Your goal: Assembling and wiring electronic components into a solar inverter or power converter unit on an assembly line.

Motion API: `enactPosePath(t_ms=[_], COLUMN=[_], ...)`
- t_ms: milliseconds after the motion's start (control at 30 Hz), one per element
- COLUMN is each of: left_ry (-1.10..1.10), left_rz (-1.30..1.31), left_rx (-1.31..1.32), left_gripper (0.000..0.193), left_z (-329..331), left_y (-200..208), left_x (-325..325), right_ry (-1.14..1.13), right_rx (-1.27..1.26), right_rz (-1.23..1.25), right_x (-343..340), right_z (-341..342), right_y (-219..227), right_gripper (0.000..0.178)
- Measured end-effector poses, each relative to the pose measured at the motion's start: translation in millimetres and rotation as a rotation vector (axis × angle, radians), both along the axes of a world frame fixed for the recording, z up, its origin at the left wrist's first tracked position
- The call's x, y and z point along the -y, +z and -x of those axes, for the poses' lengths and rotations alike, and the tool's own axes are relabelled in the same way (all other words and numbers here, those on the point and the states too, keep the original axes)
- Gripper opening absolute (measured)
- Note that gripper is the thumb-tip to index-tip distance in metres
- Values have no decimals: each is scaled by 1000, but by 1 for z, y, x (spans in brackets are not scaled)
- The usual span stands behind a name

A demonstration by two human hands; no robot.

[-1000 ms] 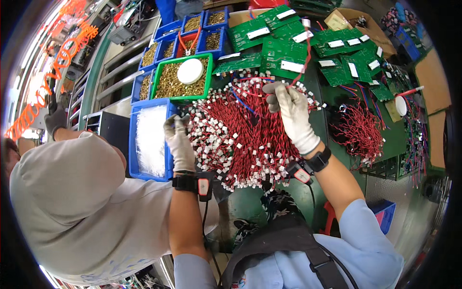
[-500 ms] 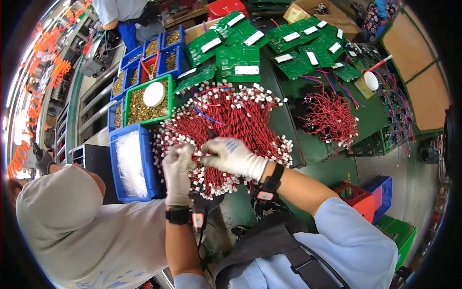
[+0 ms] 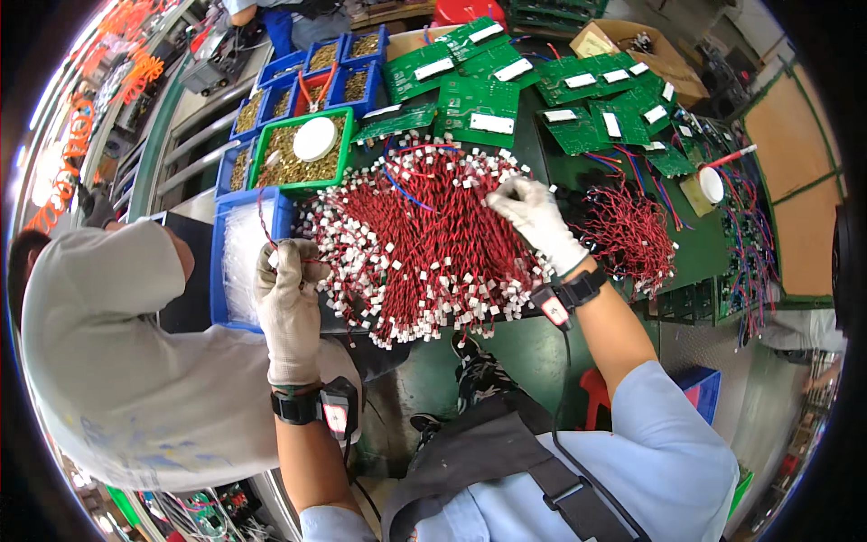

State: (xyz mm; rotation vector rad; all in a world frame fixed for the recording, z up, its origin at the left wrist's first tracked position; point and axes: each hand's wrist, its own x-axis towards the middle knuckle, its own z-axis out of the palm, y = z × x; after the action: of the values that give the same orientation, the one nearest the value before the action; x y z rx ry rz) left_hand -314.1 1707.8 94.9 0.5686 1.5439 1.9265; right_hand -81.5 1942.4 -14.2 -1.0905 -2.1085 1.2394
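Both my hands wear white gloves. My left hand [image 3: 291, 289] is closed on a thin twisted red-and-dark wire lead [image 3: 264, 221], which sticks up past the fingers. A small white plug shows at the fingertips. This hand is at the left edge of a big pile of red wire leads [image 3: 433, 217] with white plugs, beside a blue bin. Over the right side of the pile is my right hand [image 3: 535, 217], its thumb and fingers pinched together. Whatever it may hold is too small to make out.
Behind the pile lie green circuit boards [image 3: 476, 101]. At the left stand a blue bin of clear plastic bags [image 3: 244, 262], a green tray [image 3: 345, 149] of brass-coloured parts with a white lid [image 3: 316, 139], and small blue bins [image 3: 366, 81]. A co-worker [image 3: 163, 379] sits close on my left.
My hands were together over the front of the pile. They have moved apart, the left to the left with a wire lead, the right up and to the right. The view has shifted slightly.
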Motion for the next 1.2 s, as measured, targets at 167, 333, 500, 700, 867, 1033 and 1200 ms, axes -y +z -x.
enactPosePath(t_ms=[167,333,500,700,867,1033,1200], left_ry=[23,38,-72,-204,-471,-358,-135], left_rz=[-108,180,61,43,-116,19,419], left_rx=[-81,-82,-150,-192,-38,-239,-325], left_gripper=[20,21,17,22,29,29,17], left_z=[-14,12,-2,-36,-74,-79,22], left_y=[15,-21,10,51,73,67,-11], left_x=[-6,-19,-35,-60,-84,-103,-84], right_ry=[-156,-223,-136,70,376,96,-232], right_rx=[-357,-596,-924,-440,-193,70,409], right_rz=[33,294,404,327,267,-287,-537], right_x=[-3,-13,-15,30,61,13,-68], right_z=[4,16,10,9,19,-47,-137], right_y=[5,18,57,101,99,86,84], right_gripper=[10,14,34,46,34,25,23])
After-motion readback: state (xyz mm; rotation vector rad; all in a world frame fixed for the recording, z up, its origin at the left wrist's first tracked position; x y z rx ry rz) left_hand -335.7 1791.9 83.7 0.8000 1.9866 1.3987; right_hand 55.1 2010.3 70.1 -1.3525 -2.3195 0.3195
